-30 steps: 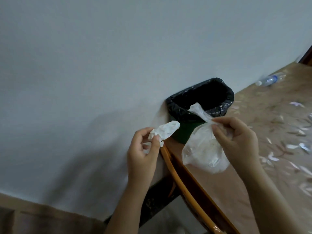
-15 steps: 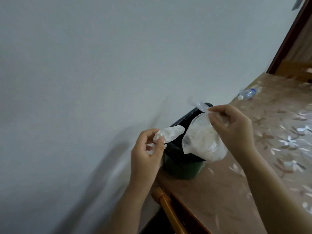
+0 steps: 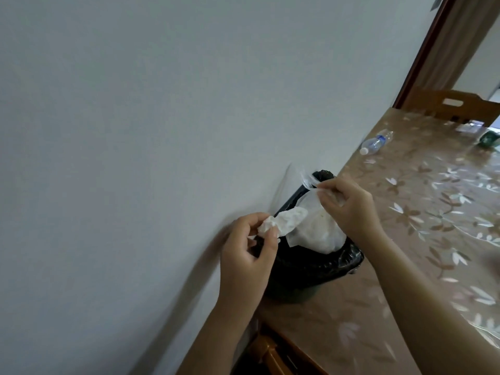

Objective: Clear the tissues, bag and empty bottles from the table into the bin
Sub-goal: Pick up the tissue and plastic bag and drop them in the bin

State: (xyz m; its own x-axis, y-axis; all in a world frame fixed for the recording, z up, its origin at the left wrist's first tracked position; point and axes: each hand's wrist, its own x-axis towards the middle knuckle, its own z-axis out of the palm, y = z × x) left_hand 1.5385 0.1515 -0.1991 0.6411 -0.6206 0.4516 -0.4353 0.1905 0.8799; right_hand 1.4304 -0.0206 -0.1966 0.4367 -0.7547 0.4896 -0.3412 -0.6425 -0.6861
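A small green bin (image 3: 303,288) lined with a black bag stands on the table's near corner by the wall. My left hand (image 3: 247,255) pinches a crumpled white tissue (image 3: 286,220) over the bin's left rim. My right hand (image 3: 349,207) pinches the neck of a clear plastic bag (image 3: 322,231), which hangs over the bin's mouth. An empty clear bottle (image 3: 376,142) lies on its side farther along the table by the wall.
The table (image 3: 422,212) has a brown floral cover under clear plastic. A white wall runs along its left. A wooden chair back (image 3: 454,104) and small items, one green (image 3: 487,139), sit at the far end. A wooden chair (image 3: 273,353) is below the near corner.
Both hands have come over the bin; the plastic bag now hangs lower in its mouth, and the tissue is at its rim. The view has swung right, showing more table.
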